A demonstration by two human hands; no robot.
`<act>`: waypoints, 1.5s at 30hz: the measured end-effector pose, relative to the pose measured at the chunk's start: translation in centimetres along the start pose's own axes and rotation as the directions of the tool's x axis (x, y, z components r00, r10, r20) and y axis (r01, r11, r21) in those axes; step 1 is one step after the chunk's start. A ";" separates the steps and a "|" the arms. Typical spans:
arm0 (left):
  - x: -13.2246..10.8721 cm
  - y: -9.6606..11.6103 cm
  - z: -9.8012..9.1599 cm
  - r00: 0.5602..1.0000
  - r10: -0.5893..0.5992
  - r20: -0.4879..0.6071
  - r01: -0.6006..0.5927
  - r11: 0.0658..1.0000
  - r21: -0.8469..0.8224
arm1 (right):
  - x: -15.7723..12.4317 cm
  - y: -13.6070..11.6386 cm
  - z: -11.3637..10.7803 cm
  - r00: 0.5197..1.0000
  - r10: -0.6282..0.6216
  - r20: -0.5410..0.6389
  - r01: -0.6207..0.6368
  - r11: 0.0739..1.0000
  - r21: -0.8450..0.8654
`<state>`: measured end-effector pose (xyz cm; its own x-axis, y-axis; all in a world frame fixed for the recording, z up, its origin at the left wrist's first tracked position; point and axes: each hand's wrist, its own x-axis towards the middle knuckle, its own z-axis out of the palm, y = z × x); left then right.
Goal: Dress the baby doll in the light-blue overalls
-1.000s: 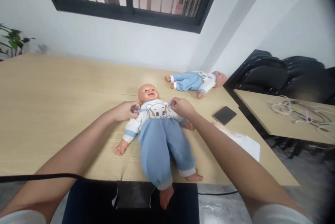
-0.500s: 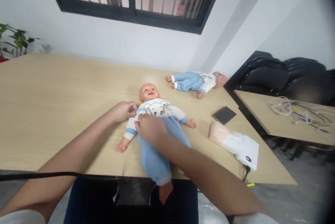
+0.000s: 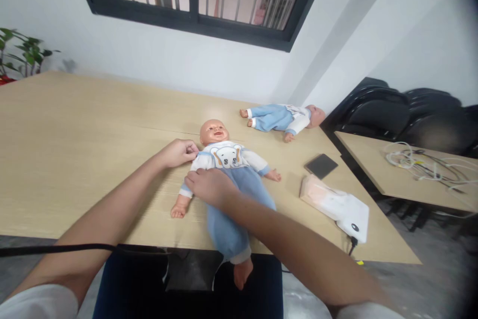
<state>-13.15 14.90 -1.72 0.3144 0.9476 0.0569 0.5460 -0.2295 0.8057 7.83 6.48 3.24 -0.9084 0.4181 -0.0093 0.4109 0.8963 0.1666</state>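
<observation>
A baby doll [image 3: 215, 133] lies face up on the table, dressed in a white top with an elephant face [image 3: 227, 156] and light blue trousers [image 3: 227, 224]. One of its feet hangs past the table's front edge. At the shoulder of the doll's sleeve [image 3: 203, 160], on the left of the picture, my left hand [image 3: 181, 153] pinches the cloth with closed fingers. Lower on that sleeve, near the blue cuff, my right hand [image 3: 209, 185] has its fingers curled onto the fabric. The right hand covers part of the doll's waist.
A second doll [image 3: 278, 117] in similar clothes lies at the back of the table [image 3: 93, 159]. To the right are a dark flat object [image 3: 321, 165] and a white device [image 3: 336, 204] with a cable. Cables [image 3: 418, 159] lie on a side table, before stacked black chairs [image 3: 377, 110].
My right hand has slid down the doll's sleeve toward the cuff. My left hand remains at the shoulder. The doll's arm and legs have shifted slightly right in the view.
</observation>
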 end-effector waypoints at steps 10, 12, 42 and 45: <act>0.1 -0.1 0.8 0.993 0.050 -0.105 -0.036 0.991 0.132 | -3.4 0.6 1.5 0.953 -0.261 -0.154 0.255 0.965 -0.061; -0.2 -0.2 1.4 0.979 0.075 -0.188 -0.035 0.977 0.210 | -3.7 0.6 1.9 0.961 -0.229 -0.158 0.226 0.974 -0.033; -1.6 -2.8 2.5 0.997 0.062 0.034 -0.055 0.982 -0.181 | -1.9 -2.0 2.2 0.976 0.218 0.015 -0.201 0.869 0.452; -1.9 -2.8 2.0 0.998 0.063 0.015 -0.059 0.981 -0.182 | -2.5 1.1 1.2 0.961 0.269 -0.065 -0.205 0.848 0.489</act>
<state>-13.74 13.34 -5.29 0.3599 0.9278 0.0985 0.3758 -0.2408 0.8949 10.63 6.61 2.29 -0.7671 0.6336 0.1001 0.5726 0.7467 -0.3386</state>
